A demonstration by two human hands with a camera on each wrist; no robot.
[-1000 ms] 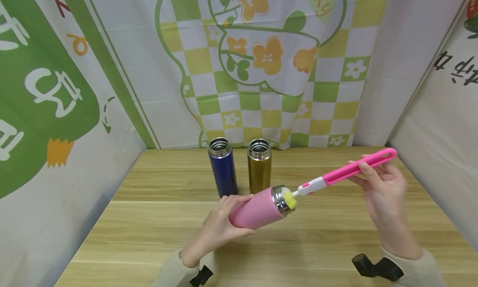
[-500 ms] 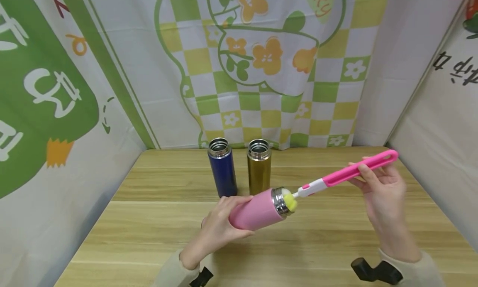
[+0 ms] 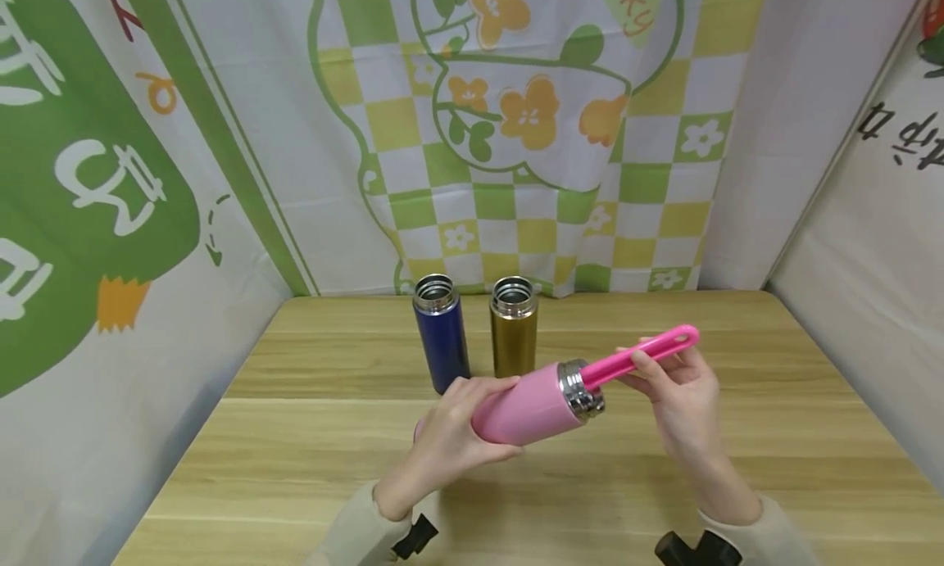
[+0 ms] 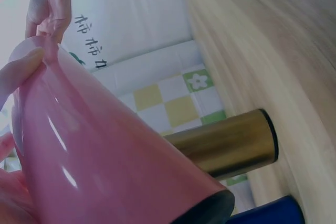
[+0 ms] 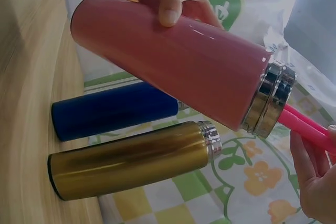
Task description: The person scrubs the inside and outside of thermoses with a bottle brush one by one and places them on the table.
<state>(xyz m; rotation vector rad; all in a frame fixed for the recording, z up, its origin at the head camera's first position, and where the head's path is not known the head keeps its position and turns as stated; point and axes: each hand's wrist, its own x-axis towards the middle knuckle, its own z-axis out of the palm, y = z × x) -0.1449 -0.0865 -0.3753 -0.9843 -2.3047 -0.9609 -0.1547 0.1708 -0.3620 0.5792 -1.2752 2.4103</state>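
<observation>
My left hand (image 3: pixel 460 431) grips a pink thermos bottle (image 3: pixel 527 409) round its lower body. The bottle is tilted above the table, its steel mouth pointing right and slightly up. In my right hand (image 3: pixel 682 398) is the pink handle of a bottle brush (image 3: pixel 637 358), pinched between thumb and fingers near its looped end. The brush's head and white neck are hidden inside the bottle. From the right wrist view, the brush handle (image 5: pixel 304 127) runs out of the steel neck, and the left thumb presses the side of the pink bottle (image 5: pixel 178 61).
Behind the pink bottle, a blue bottle (image 3: pixel 442 341) and a gold bottle (image 3: pixel 514 341) stand upright and uncapped on the wooden table (image 3: pixel 310 435). A patterned cloth (image 3: pixel 531 246) hangs along the table's back edge, with printed cloth at both sides.
The right hand has moved left and pushed the brush deep into the bottle; its yellow sponge and white neck have gone from sight. The left hand and bottle have shifted slightly right.
</observation>
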